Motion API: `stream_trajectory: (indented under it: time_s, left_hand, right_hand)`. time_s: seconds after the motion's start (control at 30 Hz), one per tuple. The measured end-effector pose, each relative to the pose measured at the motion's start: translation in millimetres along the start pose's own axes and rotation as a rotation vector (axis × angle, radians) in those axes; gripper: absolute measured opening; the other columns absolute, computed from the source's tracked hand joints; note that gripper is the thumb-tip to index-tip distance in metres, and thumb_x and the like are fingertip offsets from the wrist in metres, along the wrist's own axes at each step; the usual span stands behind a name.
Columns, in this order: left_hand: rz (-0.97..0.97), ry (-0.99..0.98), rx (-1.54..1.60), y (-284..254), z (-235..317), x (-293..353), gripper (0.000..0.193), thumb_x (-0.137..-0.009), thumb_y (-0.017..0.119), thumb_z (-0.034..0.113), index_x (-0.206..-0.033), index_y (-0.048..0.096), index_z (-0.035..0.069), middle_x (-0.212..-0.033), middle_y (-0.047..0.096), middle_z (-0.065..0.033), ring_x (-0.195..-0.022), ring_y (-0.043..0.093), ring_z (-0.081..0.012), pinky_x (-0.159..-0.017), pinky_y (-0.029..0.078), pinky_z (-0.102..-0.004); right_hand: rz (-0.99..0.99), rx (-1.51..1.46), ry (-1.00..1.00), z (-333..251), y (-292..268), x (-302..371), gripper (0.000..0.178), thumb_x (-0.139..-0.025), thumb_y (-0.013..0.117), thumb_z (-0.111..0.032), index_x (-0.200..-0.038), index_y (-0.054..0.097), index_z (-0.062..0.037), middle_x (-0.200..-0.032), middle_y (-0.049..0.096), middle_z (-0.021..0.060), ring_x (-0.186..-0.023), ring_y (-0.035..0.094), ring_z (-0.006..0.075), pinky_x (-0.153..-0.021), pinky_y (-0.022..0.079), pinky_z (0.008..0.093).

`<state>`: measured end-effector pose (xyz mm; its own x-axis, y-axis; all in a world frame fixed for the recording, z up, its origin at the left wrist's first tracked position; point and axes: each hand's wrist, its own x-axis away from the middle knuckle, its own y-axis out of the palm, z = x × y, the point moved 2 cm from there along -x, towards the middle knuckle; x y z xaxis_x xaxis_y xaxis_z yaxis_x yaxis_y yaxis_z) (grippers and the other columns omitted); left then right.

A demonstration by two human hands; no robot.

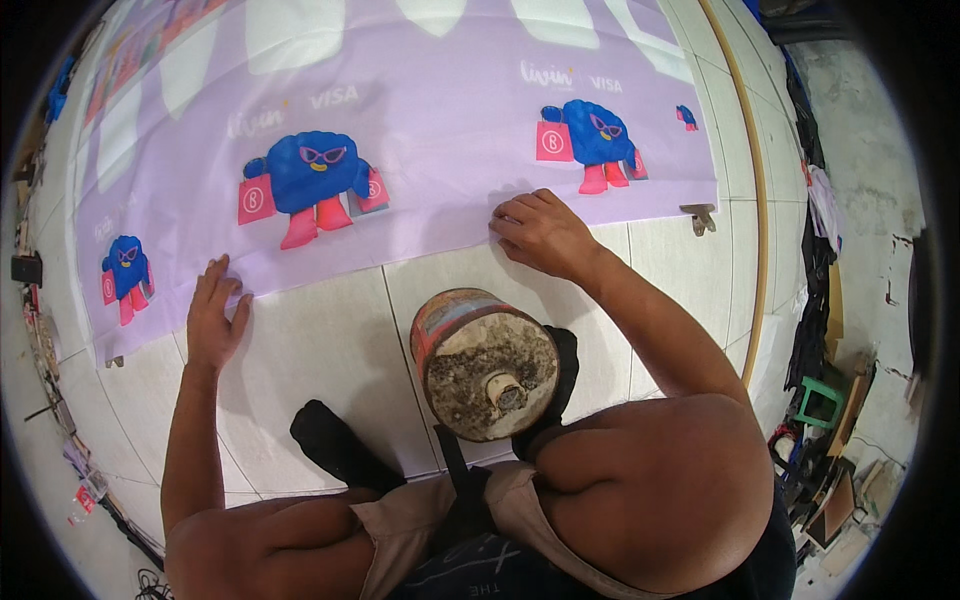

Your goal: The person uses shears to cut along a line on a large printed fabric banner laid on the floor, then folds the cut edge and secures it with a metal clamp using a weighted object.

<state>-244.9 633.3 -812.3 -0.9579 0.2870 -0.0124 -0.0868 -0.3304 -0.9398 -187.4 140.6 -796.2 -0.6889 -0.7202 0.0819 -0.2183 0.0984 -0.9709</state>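
Observation:
A large lilac banner [440, 110] printed with blue cartoon figures in pink boots lies flat on the white tiled floor [330, 350]. My left hand [213, 315] rests palm down, fingers spread, on the banner's near edge at the left. My right hand [540, 232] presses with curled fingers on the same edge further right, holding nothing. A dirty round can [485, 365] with a crusted lid stands between my knees, just below the banner edge.
A metal clip [700, 216] grips the banner's right corner and another small clip [114, 361] sits at its lower left corner. A wooden strip [762, 200] runs along the right. A green stool [822, 400] and clutter lie at the right; small items line the left wall.

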Motion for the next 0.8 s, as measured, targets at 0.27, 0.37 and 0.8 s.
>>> stream_trajectory:
  time_s: [0.27, 0.37, 0.8]
  left_hand:
    - [-0.023, -0.016, -0.007, -3.2, 1.4, -2.5, 0.017, -0.087, 0.07, 0.011, -0.098, 0.061, 0.003, -0.143, 0.051, -0.0189, -0.133, 0.048, -0.0405, -0.111, 0.038, -0.0512]
    - [-0.028, -0.023, -0.02, -2.8, 1.4, -3.1, 0.017, -0.087, 0.07, 0.012, -0.098, 0.061, 0.003, -0.143, 0.051, -0.019, -0.133, 0.048, -0.0407, -0.11, 0.039, -0.051]
    - [-0.073, -0.031, -0.016, -5.1, -4.5, -3.6, 0.015, -0.09, 0.067, 0.014, -0.098, 0.062, 0.003, -0.145, 0.05, -0.0201, -0.135, 0.046, -0.0399, -0.107, 0.043, -0.0434]
  right_hand:
    - [-0.08, 0.126, -0.126, 2.2, 4.4, -8.6, 0.022, -0.078, 0.067, -0.015, -0.098, 0.067, -0.0054, -0.098, 0.064, 0.0067, -0.092, 0.064, 0.0235, -0.086, 0.049, 0.0376]
    - [-0.08, 0.112, -0.1, 3.2, 3.1, -8.9, 0.021, -0.077, 0.067, -0.013, -0.097, 0.067, -0.0057, -0.097, 0.063, 0.0065, -0.092, 0.064, 0.0238, -0.086, 0.049, 0.0379]
    - [0.021, 0.004, -0.068, 3.5, -2.0, -10.8, 0.01, -0.078, 0.065, -0.012, -0.086, 0.065, -0.0075, -0.092, 0.062, 0.0074, -0.09, 0.064, 0.0254, -0.084, 0.049, 0.0389]
